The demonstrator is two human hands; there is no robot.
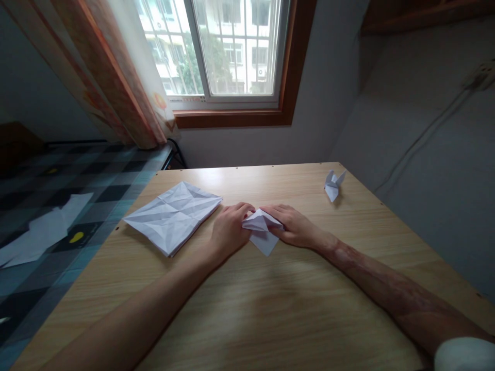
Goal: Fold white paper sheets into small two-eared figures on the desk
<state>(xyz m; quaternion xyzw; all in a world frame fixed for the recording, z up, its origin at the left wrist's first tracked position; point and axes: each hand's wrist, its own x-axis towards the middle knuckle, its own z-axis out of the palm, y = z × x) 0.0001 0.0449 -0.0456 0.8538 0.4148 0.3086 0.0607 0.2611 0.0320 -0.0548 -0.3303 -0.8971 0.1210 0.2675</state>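
A small, partly folded white paper piece (262, 233) lies on the wooden table (247, 304) near its middle. My left hand (229, 230) rests on its left side with curled fingers pinching its edge. My right hand (294, 225) presses on its right side, fingers closed over the paper. Both hands meet at the top of the paper. A creased, unfolded white paper square (172, 215) lies flat just left of my left hand.
A finished white folded paper figure (333, 184) stands at the far right of the table. Left of the table is a checked bed cover (58, 206) with loose white sheets (42, 229). A window and curtain are behind; a grey wall runs along the right.
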